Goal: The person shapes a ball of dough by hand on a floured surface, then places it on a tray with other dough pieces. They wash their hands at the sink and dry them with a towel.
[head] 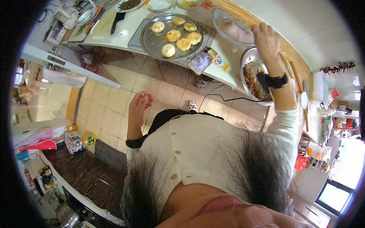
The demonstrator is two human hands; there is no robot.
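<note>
My right hand (265, 40) reaches over the counter, its fingers at the right rim of a clear bowl (218, 27) that holds pale dough (228, 28). Whether the fingers grip that rim cannot be told. Below my right forearm lies a metal bowl of chopped filling (252, 81). My left hand (142, 100) hangs above the tiled floor, fingers curled, with nothing seen in it. Between the two, on the counter, a round metal tray (154, 34) carries several round filled cakes (183, 44), some browned and some paler. A phone (200, 61) and a colourful packet (219, 61) lie beside the tray.
A wooden board (302, 67) with rolling pins (296, 75) lies at the right. Plates of food (128, 5) stand along the back. A knife with a dark blade (117, 21) rests on a cutting board (99, 28). A black cable (225, 99) hangs by the counter's front.
</note>
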